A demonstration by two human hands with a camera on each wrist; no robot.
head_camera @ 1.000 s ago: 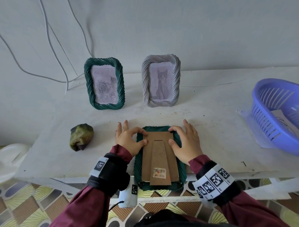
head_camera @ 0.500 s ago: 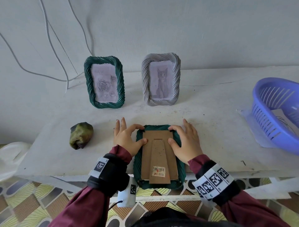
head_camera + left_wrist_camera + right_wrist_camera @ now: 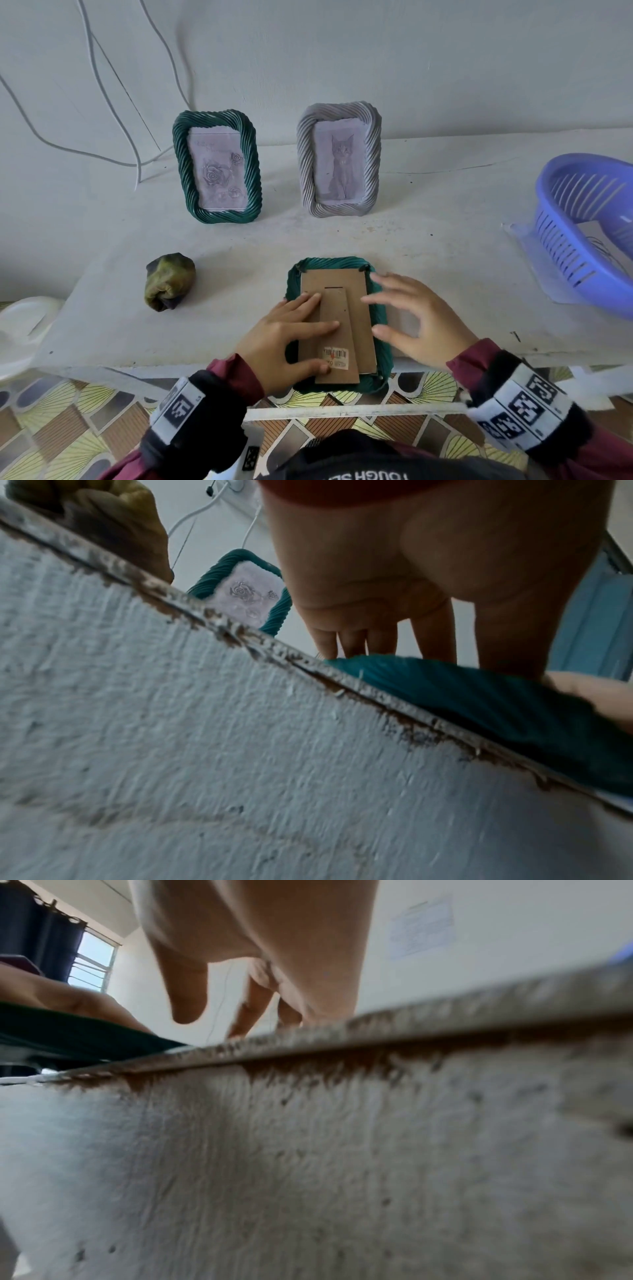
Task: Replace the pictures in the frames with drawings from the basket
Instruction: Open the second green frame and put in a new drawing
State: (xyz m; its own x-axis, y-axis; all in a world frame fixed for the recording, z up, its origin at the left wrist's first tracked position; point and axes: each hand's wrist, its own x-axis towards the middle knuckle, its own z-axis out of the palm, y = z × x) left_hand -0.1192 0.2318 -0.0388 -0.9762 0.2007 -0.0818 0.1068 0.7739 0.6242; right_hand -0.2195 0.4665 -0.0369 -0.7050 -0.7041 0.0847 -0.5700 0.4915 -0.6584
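Note:
A dark green twisted frame (image 3: 383,342) lies face down at the table's front edge, its brown cardboard back (image 3: 346,301) and stand up. My left hand (image 3: 291,339) lies flat on the left half of that back, fingers straight, thumb near the barcode sticker (image 3: 337,356). My right hand (image 3: 411,318) hovers open over the frame's right rim, fingers spread. Behind stand a green frame (image 3: 217,166) with a rose drawing and a grey frame (image 3: 339,159) with a cat drawing. The blue basket (image 3: 582,240) at the right holds a sheet of paper (image 3: 606,243).
A green-brown crumpled lump (image 3: 170,281) lies left of the flat frame. White cables (image 3: 102,102) hang down the wall behind. A white plastic object (image 3: 20,325) sits beyond the table's left end. The white table edge (image 3: 240,631) fills both wrist views.
Both hands left the frame's top corners and came down toward me. The left now lies flat on the cardboard back; the right has lifted off and spread beside the right rim.

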